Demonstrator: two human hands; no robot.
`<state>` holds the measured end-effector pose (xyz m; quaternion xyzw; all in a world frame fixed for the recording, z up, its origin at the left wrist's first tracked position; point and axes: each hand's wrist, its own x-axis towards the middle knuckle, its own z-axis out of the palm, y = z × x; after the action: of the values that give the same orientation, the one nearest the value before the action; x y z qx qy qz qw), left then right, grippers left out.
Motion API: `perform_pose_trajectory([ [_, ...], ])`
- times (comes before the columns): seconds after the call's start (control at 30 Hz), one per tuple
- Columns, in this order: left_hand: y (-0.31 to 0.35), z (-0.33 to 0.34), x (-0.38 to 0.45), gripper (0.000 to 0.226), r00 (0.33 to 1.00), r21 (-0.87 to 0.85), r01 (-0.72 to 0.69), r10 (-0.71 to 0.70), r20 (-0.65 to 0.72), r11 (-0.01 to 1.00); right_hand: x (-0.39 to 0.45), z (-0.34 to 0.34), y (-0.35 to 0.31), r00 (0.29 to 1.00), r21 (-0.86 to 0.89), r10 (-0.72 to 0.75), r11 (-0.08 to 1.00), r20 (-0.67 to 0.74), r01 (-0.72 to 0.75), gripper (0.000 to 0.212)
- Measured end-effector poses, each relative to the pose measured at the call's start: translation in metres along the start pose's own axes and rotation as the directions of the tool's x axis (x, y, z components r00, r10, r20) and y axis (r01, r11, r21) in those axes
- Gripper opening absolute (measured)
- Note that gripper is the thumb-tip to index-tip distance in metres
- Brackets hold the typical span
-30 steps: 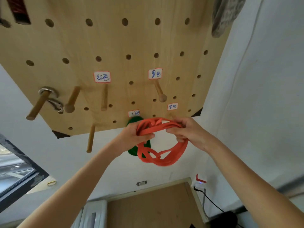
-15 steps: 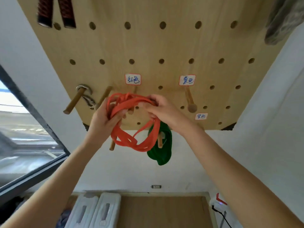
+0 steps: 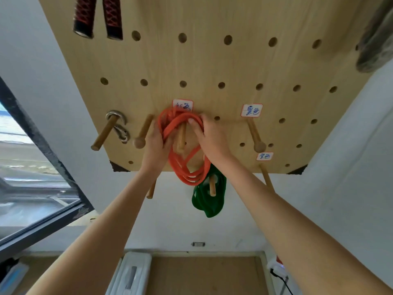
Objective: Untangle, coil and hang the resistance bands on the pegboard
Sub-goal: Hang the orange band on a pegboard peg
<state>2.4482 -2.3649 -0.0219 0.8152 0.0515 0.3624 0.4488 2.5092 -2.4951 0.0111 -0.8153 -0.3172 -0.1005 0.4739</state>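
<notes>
We see the orange resistance band (image 3: 183, 167) gathered into a loose coil of several flat loops, its top bunched over a wooden peg (image 3: 181, 138) on the pegboard (image 3: 212, 67), just under a small white label (image 3: 182, 104) with handwriting. The strands overlap unevenly at the top, and the lower part of the coil hangs in a narrow oval in front of the board's bottom edge.

Both hands are clamped on the band. The left hand (image 3: 155, 146) grips the bunched strands on the left side of the peg, fingers curled round them. The right hand (image 3: 209, 141) pinches the strands on the right side, fingertips pressing near the board. The 2 hands sit close together, with the peg between them.

Below and to the right, a green band (image 3: 209, 199) hangs in a folded bundle from a lower peg (image 3: 212, 187), its top edge touching or overlapped by the orange coil. To the left, a metal carabiner (image 3: 119, 126) hangs on another peg. 2 red-and-black handles (image 3: 97, 17) hang at the top of the board.
</notes>
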Motion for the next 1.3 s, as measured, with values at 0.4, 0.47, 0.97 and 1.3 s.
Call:
perform_pose_trajectory([
  [0.4,-0.053,-0.009,-0.032,0.03,0.97,0.216,0.2,-0.224,0.093,0.956,-0.046,0.001,0.028,0.969,-0.093,0.248,0.965,0.003,-0.246,0.028],
  [0.47,-0.053,-0.01,-0.034,0.037,0.974,0.307,0.172,-0.207,0.088,0.936,-0.048,-0.003,0.023,0.95,-0.039,0.296,0.955,0.097,-0.293,0.02],
  [0.97,-0.018,-0.014,-0.043,0.07,0.98,0.141,0.172,-0.183,0.076,0.975,-0.022,-0.041,-0.029,0.822,0.021,0.328,0.924,0.465,-0.381,0.052],
  [1.3,0.018,-0.003,-0.025,0.029,0.986,-0.215,0.148,-0.16,-0.038,0.965,-0.027,-0.017,-0.037,0.995,0.108,0.005,0.994,0.104,-0.016,0.031],
])
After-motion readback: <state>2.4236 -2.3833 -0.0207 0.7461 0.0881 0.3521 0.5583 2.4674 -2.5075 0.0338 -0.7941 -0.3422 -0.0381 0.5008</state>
